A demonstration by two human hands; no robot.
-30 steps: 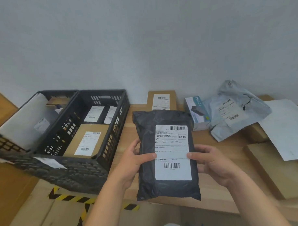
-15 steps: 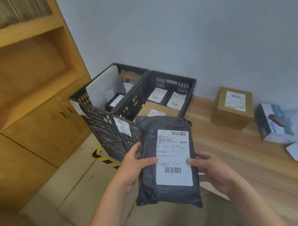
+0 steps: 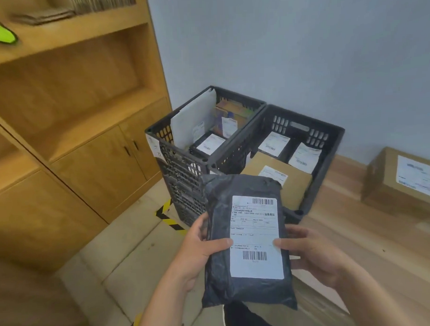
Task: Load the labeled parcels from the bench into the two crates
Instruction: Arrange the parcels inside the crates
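Observation:
A black poly-bag parcel (image 3: 247, 291) with a white shipping label faces me, upright, in front of my chest. My left hand (image 3: 202, 248) grips its left edge, thumb across the label. My right hand (image 3: 309, 254) grips the right edge, thumb on the label too. Behind the parcel stand two dark plastic crates side by side. The left crate (image 3: 177, 164) holds a white mailer standing on edge and several labeled packets. The right crate (image 3: 330, 144) holds a brown labeled box and two labeled packets. A labeled cardboard box (image 3: 390, 188) sits on the wooden bench (image 3: 373, 245) at the right.
A wooden shelf unit with cupboard doors (image 3: 99, 162) fills the left side. Yellow-black hazard tape (image 3: 169, 218) marks the tiled floor by the crates. A green object (image 3: 0, 33) lies on an upper shelf. A grey wall is behind.
My view has swung left toward the crates and shelf; the other bench parcels have slid out of sight. Both hands hold the black parcel as before.

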